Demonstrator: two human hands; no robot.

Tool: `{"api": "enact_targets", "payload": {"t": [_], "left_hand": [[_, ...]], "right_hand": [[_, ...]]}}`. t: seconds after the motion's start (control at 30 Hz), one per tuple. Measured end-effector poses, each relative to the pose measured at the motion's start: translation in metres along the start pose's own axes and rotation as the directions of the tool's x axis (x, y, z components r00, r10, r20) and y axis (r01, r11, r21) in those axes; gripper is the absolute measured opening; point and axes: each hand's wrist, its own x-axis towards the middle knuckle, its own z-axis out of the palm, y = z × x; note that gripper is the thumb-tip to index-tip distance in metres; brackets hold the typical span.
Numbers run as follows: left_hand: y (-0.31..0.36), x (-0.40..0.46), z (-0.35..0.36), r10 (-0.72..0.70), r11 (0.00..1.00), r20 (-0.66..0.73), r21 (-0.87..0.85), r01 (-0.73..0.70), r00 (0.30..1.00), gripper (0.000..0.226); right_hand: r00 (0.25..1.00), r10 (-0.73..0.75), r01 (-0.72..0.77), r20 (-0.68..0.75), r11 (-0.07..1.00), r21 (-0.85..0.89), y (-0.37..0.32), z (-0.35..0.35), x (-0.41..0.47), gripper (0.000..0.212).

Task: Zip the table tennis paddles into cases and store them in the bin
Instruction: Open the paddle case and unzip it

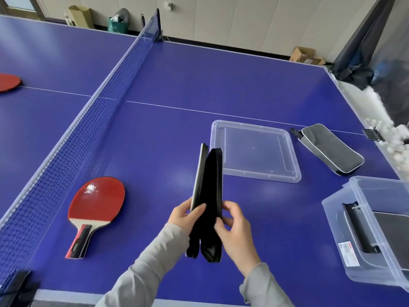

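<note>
I hold a black paddle case (209, 191) on edge above the blue table, its two halves parted along the zip. My left hand (187, 214) grips its left side. My right hand (233, 227) pinches its right edge at the zip line. A red paddle (95, 204) lies flat on the table to the left, by the net. Another red paddle (8, 82) shows at the far left beyond the net. A grey and black case (329, 149) lies at the right. The clear bin (354, 218) at the right edge holds a dark case (363, 229).
The bin's clear lid (285, 173) lies flat just behind the held case. The net (88, 125) runs diagonally across the table on the left. White balls (396, 142) fill a trough off the right edge. Boxes and bags stand along the far wall.
</note>
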Motion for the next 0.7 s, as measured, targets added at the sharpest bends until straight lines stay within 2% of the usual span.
{"api": "enact_targets", "payload": {"t": [0.17, 0.3, 0.4, 0.53, 0.7], "left_hand": [[-0.022, 0.010, -0.060, 0.038, 0.997, -0.248, 0.068, -0.022, 0.968, 0.028], [-0.052, 0.022, -0.107, -0.014, 0.990, -0.371, 0.123, 0.064, 0.929, 0.030], [-0.073, 0.032, -0.130, -0.045, 0.976, -0.430, 0.173, 0.132, 0.902, 0.034], [-0.096, 0.044, -0.143, -0.083, 0.954, -0.458, 0.220, 0.203, 0.885, 0.031], [-0.108, 0.049, -0.133, -0.007, 0.896, -0.502, 0.380, 0.228, 0.865, 0.031]], "right_hand": [[0.988, 0.111, -0.112, -0.105, 0.994, -0.003, 0.025, -0.042, 0.014, 0.032], [0.936, 0.307, -0.290, -0.171, 0.950, 0.118, 0.059, -0.071, 0.029, 0.032], [0.888, 0.413, -0.389, -0.203, 0.909, 0.148, 0.085, -0.083, 0.037, 0.033], [0.867, 0.445, -0.447, -0.225, 0.894, 0.046, 0.109, -0.081, 0.038, 0.033], [0.876, 0.370, -0.436, -0.310, 0.882, -0.180, 0.131, -0.071, 0.039, 0.033]]}}
